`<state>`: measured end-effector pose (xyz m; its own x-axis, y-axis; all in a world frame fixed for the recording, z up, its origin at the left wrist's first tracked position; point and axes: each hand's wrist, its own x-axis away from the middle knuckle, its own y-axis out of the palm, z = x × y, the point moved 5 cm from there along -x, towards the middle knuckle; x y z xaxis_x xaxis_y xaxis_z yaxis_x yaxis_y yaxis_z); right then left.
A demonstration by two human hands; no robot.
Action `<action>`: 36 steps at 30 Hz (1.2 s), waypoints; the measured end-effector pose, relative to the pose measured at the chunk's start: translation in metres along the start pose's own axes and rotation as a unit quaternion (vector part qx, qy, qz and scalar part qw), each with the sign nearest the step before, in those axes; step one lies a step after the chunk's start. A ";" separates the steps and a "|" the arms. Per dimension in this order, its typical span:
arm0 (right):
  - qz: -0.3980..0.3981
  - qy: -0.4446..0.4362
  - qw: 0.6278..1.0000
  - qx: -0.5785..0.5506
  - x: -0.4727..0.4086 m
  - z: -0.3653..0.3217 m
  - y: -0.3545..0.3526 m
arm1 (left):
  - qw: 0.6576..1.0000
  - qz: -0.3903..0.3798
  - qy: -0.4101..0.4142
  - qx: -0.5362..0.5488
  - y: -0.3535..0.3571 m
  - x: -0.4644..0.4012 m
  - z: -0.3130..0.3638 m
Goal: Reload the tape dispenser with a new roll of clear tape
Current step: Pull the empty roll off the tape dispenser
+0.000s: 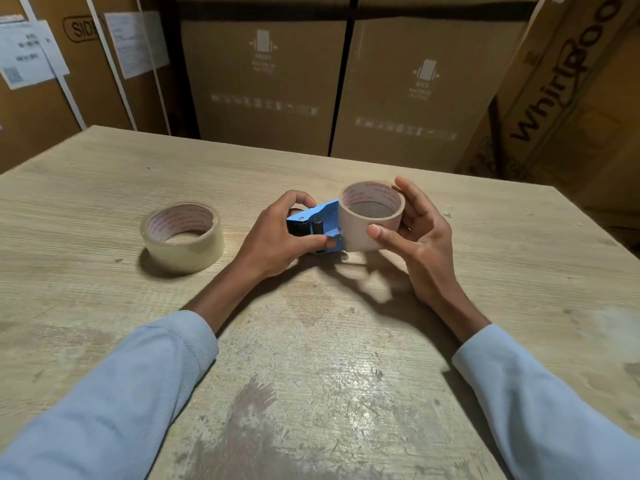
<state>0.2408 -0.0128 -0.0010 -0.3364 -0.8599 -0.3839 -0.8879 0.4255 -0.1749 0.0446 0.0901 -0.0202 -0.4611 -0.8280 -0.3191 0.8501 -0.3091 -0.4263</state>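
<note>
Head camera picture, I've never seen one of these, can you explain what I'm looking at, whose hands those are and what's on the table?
There is one picture, taken by a camera worn on a person's head, looking forward and down, so the two arms in light blue sleeves are the wearer's own. No machine is involved. The left hand grips a blue tape dispenser. The right hand curls its fingers and thumb around an empty cardboard core that sits at the dispenser's end. Both are held a little above a worn wooden table. On the table to the left lies a full roll of clear tape, untouched. Large cardboard boxes stand behind the table.
</note>
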 end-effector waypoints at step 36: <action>-0.191 -0.156 0.954 0.168 -0.010 -0.115 0.257 | 0.940 0.286 -0.081 -0.166 -0.229 0.107 -0.039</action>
<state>-0.0202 0.0727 0.0621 0.1487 -0.8669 -0.4757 -0.7587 0.2085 -0.6172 -0.2094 0.0910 0.0104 0.1158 -0.8830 -0.4550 0.8083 0.3500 -0.4735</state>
